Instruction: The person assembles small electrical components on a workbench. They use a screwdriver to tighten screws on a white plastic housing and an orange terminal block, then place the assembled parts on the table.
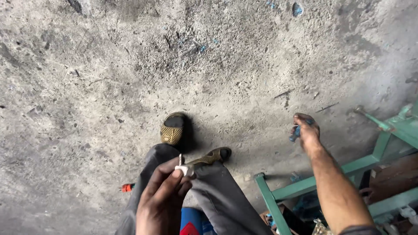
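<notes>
Concrete floor (pixel 130 78), grey, rough and stained, fills most of the view; blue flecks lie at the far side, loose grit throughout.

Green metal frame (pixel 305 187) stands at the near right, its corner post rising just right of the person's legs. Clutter sits inside it, too dark to identify.

Grey trousers (pixel 217 196) and two tan perforated shoes (pixel 173 129) at centre; the person is standing, one foot farther forward than the other.

Right hand (pixel 307 132) is held out to the right, above the floor and beyond the frame. Its grip is closed around a small blue object (pixel 296 132); only part of the object shows.

Left hand (pixel 163 200) is near the bottom centre, in front of the trousers. Thumb and fingers pinch a small white piece (pixel 183 167), with a thin prong standing up from it. Kind of part cannot be told.

Small orange-red item (pixel 126 187) lies on the floor, just left of the near leg.

Risk, as judged:
- Either small piece would be hard to find on this speckled floor if it slipped; the white piece is held by the fingertips only.
- The frame corner is close to the shin; a step to the right could catch on it.
- The orange-red item lies by the foot and could be trodden on.
</notes>
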